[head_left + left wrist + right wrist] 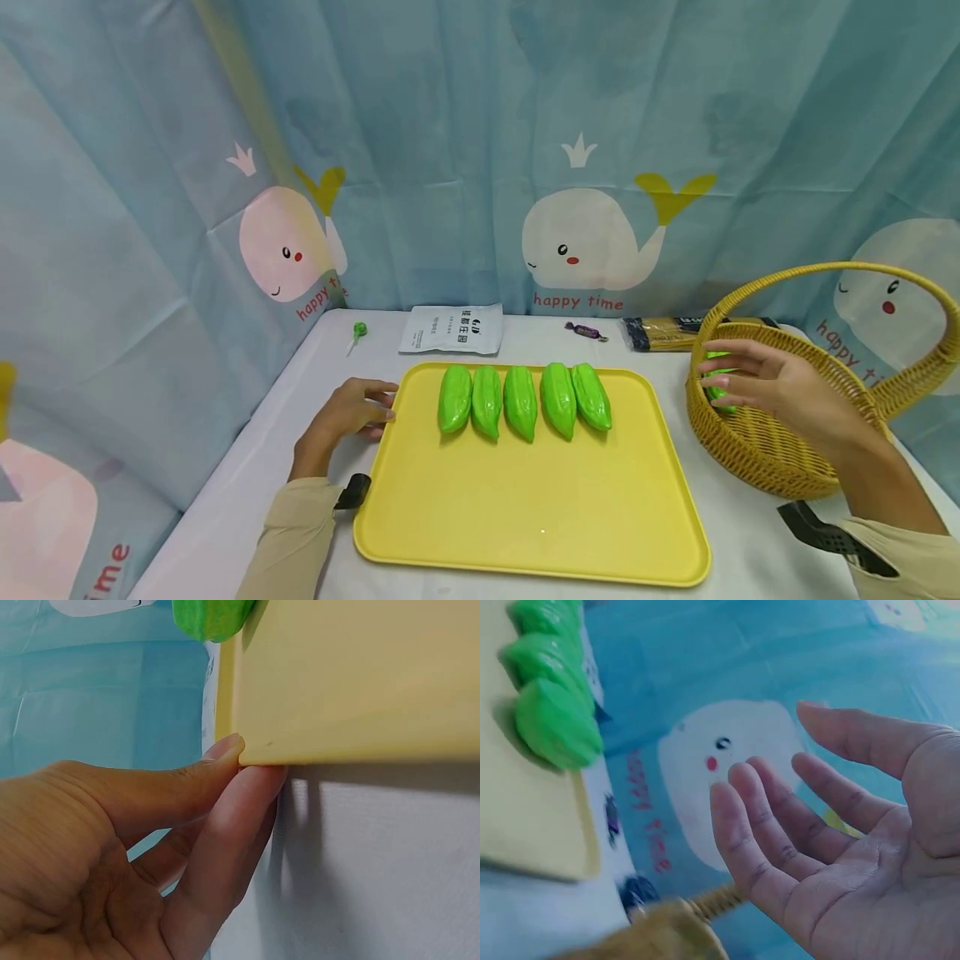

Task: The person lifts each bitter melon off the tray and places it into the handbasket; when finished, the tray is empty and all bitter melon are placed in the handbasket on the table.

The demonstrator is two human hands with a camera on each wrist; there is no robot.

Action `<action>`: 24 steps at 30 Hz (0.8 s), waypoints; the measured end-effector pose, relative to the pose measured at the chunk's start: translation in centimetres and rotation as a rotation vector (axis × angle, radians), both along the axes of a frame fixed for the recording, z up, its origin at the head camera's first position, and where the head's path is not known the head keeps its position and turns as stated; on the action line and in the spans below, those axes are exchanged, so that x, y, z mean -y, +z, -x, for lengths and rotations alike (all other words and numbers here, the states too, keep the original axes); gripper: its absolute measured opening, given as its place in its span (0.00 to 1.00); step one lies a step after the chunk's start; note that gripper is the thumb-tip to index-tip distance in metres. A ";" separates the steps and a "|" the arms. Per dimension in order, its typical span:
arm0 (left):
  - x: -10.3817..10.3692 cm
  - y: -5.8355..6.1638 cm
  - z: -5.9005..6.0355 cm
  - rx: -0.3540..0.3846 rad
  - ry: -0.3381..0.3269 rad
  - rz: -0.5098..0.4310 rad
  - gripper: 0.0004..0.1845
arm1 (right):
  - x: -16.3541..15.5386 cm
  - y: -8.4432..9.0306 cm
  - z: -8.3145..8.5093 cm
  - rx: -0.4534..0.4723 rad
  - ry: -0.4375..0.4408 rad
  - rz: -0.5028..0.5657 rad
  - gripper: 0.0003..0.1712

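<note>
My left hand (358,410) pinches the left rim of a yellow tray (517,517). In the left wrist view, the thumb (225,746) lies on the rim and a finger is under it. Several glossy green, ridged, tapered fruits (520,404), plastic-looking, lie side by side along the tray's far side. At the right, my right hand (787,396) is over a wicker basket (765,471), its fingers relaxed and apart and holding nothing. Another green piece (720,392) shows inside the basket, partly hidden behind these fingers.
Behind the tray lie a green lollipop (359,331), a white pouch (452,330), a purple-wrapped candy (586,332) and a long packet (660,333). The basket's tall handle (847,267) arches over it. A blue curtain (465,150) with whale prints surrounds the white-covered table.
</note>
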State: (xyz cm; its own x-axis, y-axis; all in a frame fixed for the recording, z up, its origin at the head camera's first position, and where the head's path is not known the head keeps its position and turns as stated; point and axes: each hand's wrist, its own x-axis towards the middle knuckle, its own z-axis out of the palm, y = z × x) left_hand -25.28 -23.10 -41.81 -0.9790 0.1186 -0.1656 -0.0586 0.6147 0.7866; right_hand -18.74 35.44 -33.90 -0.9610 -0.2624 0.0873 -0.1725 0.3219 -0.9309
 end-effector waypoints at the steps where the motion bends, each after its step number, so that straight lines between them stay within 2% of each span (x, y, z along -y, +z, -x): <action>1: 0.0 0.0 0.0 0.000 -0.001 -0.004 0.28 | 0.6 -0.2 0.1 0.007 -0.002 -0.009 0.24; 5: 0.1 0.1 0.0 0.001 -0.005 -0.010 0.28 | 3.1 -1.0 0.6 0.042 0.003 -0.054 0.26; 9: 0.0 0.1 0.0 0.002 -0.004 -0.003 0.28 | 5.3 -2.2 1.5 0.081 0.051 -0.038 0.33; 13: 0.0 -0.1 0.0 0.001 -0.003 -0.009 0.28 | 7.1 -3.6 2.5 0.128 0.048 -0.040 0.35; 18: 0.1 -0.1 0.1 -0.010 -0.013 -0.003 0.28 | 8.8 -5.2 3.9 0.173 0.019 -0.085 0.37; 24: 0.1 -0.1 0.0 -0.009 -0.005 -0.002 0.28 | 9.5 -6.4 5.1 0.197 0.022 -0.094 0.37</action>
